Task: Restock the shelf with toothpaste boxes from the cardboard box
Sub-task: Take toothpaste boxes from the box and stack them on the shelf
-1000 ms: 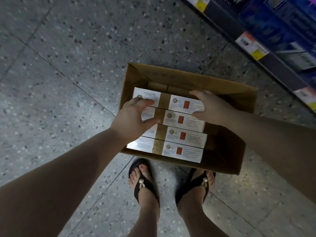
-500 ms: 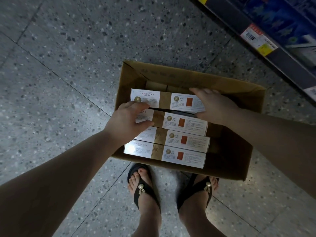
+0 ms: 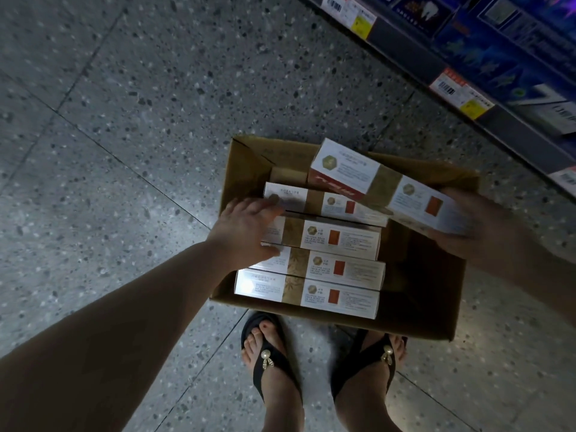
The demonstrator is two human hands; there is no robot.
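You stand on a speckled grey floor [image 3: 124, 120], with a shelf [image 3: 402, 54] of dark blue packages running along the upper right. The open cardboard box [image 3: 246, 169] sits on the floor just ahead of your black sandals [image 3: 268, 363], near the foot of the shelf. Inside it, four toothpaste boxes [image 3: 339, 269] lie side by side in a row, white with a gold band and a red patch. A fifth, the tilted toothpaste box [image 3: 374, 182], hangs above the far end of the row, its left end higher over the carton's back wall. Your right hand [image 3: 486, 226], blurred, grips its right end. Your left hand [image 3: 246, 229] is spread wide, fingers resting on the left ends of the farther boxes in the row. White and yellow price tags [image 3: 461, 92] sit on the shelf rail
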